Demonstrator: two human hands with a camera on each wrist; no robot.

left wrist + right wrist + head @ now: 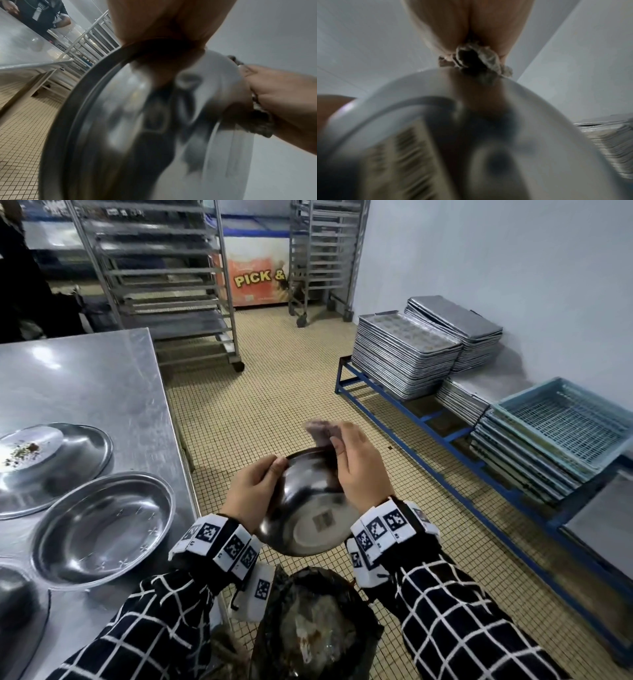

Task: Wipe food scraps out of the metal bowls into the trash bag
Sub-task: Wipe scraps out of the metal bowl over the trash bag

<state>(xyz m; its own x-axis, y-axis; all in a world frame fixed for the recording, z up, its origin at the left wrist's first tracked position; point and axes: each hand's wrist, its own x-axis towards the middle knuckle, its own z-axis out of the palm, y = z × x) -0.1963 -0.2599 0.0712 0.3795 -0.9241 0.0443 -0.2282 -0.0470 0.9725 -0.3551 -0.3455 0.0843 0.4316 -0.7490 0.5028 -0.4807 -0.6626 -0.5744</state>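
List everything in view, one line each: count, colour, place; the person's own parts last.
held bowl: one, silver, tilted above the trash bag
cloth: one, grey, at the held bowl's far rim
trash bag: one, black, open on the floor
table bowls: at least three, silver, one with scraps
table: one, steel, left
tray stacks: several, silver, on a blue rack
crates: stacked, light blue, right
trolleys: two, steel, behind
left hand: grips the bowl's rim
right hand: pinches the cloth
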